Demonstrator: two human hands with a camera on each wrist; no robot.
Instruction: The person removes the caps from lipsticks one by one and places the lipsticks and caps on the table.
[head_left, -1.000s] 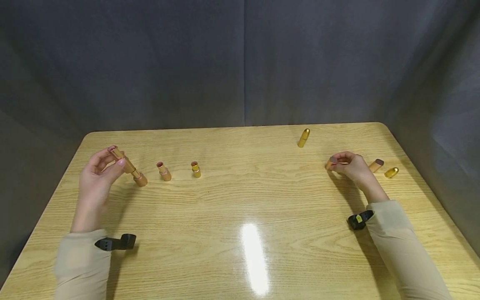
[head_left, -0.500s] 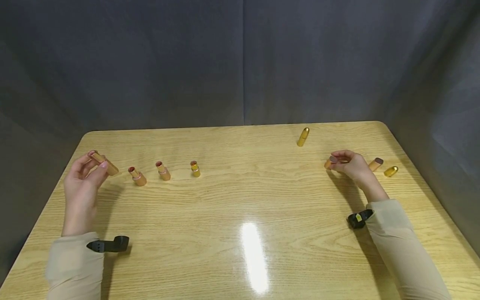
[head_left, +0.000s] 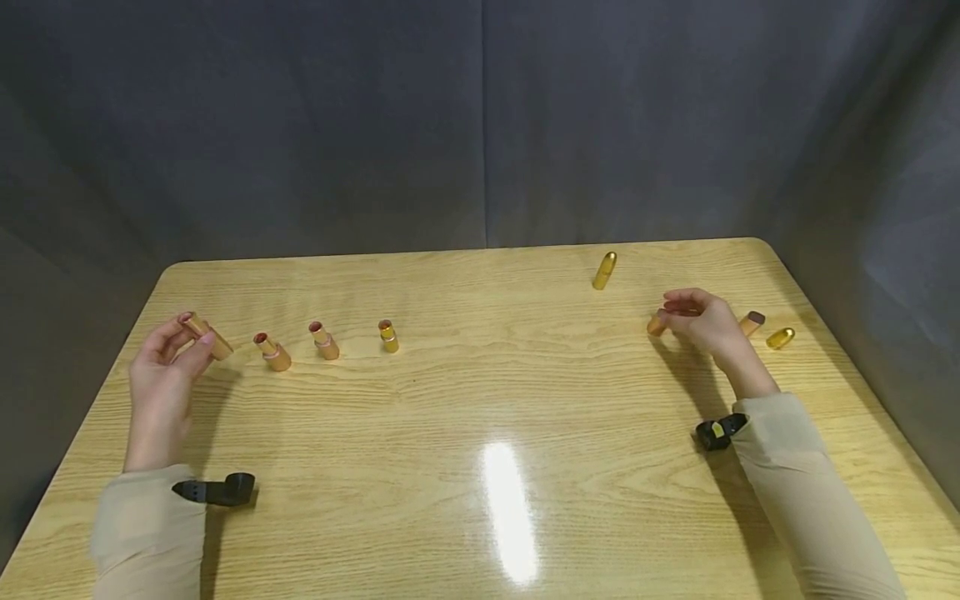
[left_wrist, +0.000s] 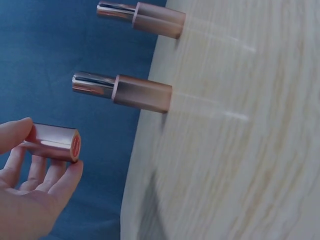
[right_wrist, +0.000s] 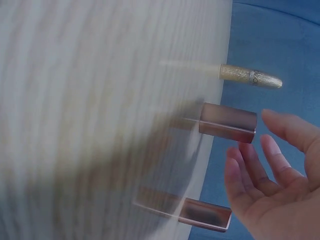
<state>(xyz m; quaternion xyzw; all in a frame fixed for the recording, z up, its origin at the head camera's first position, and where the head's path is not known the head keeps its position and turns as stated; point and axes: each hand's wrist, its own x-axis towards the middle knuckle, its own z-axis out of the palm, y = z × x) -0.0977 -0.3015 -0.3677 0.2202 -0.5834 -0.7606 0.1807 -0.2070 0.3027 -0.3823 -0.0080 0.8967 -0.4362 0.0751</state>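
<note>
My left hand (head_left: 168, 371), above the table's left side, pinches a rose-gold lipstick (head_left: 207, 336) between thumb and fingers. Its round base end faces the camera in the left wrist view. It is tilted and off the table. Just right of it stand two uncapped rose-gold lipsticks, one nearer (head_left: 273, 352) and one farther right (head_left: 325, 341). My right hand (head_left: 705, 322) is beside a rose-gold cap (right_wrist: 228, 122) standing on the table. In the right wrist view its fingers are spread around the cap's upper end, with a small gap at the thumb.
An uncapped gold lipstick (head_left: 388, 336) stands left of the middle. A rounded gold tube (head_left: 604, 271) stands near the back edge. Right of my right hand are another rose-gold cap (head_left: 752, 322) and a gold rounded cap (head_left: 781, 337). Grey curtains (head_left: 337, 150) surround the wooden table (head_left: 480, 400).
My left hand has carried its lipstick left, away from the nearer standing one, then lowered slightly. My right fingers have loosened from the cap and risen a little; the cap stays put.
</note>
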